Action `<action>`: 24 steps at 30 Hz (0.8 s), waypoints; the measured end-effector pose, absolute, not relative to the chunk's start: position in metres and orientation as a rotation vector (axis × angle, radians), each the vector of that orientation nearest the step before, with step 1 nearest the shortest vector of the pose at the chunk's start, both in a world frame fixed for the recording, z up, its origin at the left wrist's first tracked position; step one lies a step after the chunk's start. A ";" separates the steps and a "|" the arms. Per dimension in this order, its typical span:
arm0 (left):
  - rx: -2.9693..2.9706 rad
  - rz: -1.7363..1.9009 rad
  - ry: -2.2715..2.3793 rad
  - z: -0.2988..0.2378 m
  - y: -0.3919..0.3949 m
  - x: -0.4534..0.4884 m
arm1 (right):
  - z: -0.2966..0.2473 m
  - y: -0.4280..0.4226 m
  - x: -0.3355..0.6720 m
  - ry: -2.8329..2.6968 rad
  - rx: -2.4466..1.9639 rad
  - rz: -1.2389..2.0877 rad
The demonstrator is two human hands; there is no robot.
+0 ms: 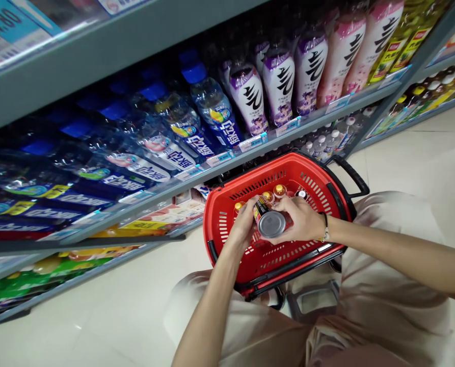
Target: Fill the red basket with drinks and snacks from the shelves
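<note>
Over a red shopping basket I hold a can with a bare metal end and a dark printed label. My left hand grips the can's left side. Around its right side curl the fingers of my right hand, which has a dark band and a bracelet at the wrist. Bottles with orange-yellow caps stand inside the basket, and a dark-topped bottle is beside them. My hands hide part of the basket's contents.
Blue-capped drink bottles fill the shelf ahead, with purple-and-white bottles and pink bottles to their right. A grey shelf edge runs close behind the basket. The basket's black handle sticks out right. Pale floor tiles lie at left.
</note>
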State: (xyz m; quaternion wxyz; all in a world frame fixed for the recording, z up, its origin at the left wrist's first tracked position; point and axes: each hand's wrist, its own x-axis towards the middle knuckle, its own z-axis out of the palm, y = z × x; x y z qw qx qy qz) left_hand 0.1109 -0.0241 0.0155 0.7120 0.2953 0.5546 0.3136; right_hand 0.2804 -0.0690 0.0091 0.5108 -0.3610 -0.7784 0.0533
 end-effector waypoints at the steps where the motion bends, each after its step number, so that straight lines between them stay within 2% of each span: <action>1: 0.654 0.695 1.231 0.015 -0.024 0.111 | 0.008 -0.069 0.281 -1.876 -0.870 0.132; 24: 0.689 0.693 1.289 0.012 -0.022 0.107 | 0.008 -0.069 0.282 -1.911 -0.859 0.134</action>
